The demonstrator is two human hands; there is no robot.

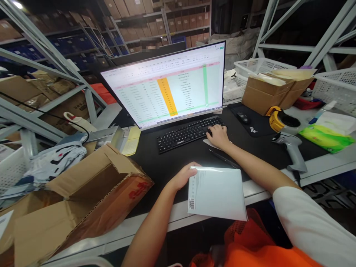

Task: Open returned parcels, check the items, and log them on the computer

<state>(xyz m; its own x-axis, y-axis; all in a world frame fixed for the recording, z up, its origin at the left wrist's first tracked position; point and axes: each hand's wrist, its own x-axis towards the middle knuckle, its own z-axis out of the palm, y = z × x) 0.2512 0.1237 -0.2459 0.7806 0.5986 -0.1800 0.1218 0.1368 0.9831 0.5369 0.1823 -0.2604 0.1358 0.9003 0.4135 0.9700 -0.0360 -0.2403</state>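
Note:
My left hand [185,174] is closed on the upper left corner of a flat, pale package [217,193]. Small print and a barcode run along the package's left side, and its surface is glossy. It is held above the near edge of the desk. My right hand [217,135] rests on the right end of a black keyboard [185,135], fingers bent over the keys and holding nothing. Behind the keyboard a monitor [189,83] shows a spreadsheet with an orange column and green bands. A black pen [222,158] and a white slip lie near my right wrist.
At the left an open cardboard box [111,200] overhangs the desk edge. To the right are a mouse [243,118], a barcode scanner [290,148], a yellow tape dispenser [276,118], a green tissue pack [324,137] and cardboard boxes [263,94]. Metal rack posts flank the desk.

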